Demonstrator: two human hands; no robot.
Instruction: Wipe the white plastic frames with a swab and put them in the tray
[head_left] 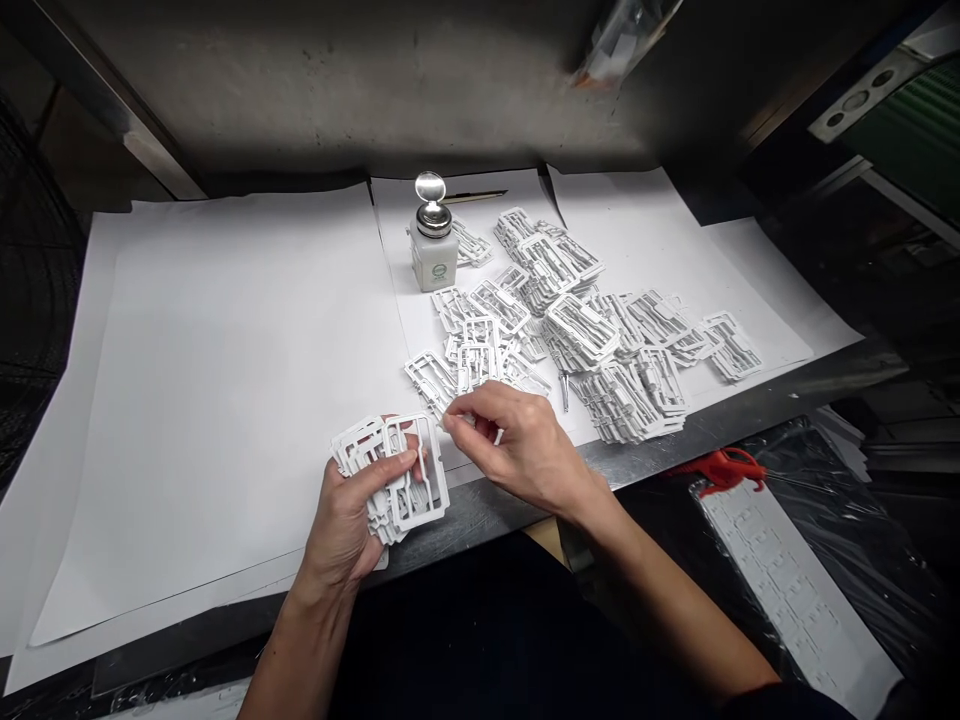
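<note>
A fanned stack of thin white frames [418, 470] is gripped in my left hand [352, 510], its thumb lying across the top one. My right hand [517, 440] is just right of that stack, thumb and index finger pinched together; whatever is between the tips is too small to make out. Beyond my right hand, piles of similar white frames [581, 330] lie on the white paper. Several looser frames [480, 360] lie nearest to its fingers.
A pump bottle [435, 250] with its metal lid raised stands behind the loose frames. A thin dark tool [476, 195] lies behind it. The metal table edge [480, 510] runs below my hands. At the lower right is a red-handled tool [724, 468] on a white sheet.
</note>
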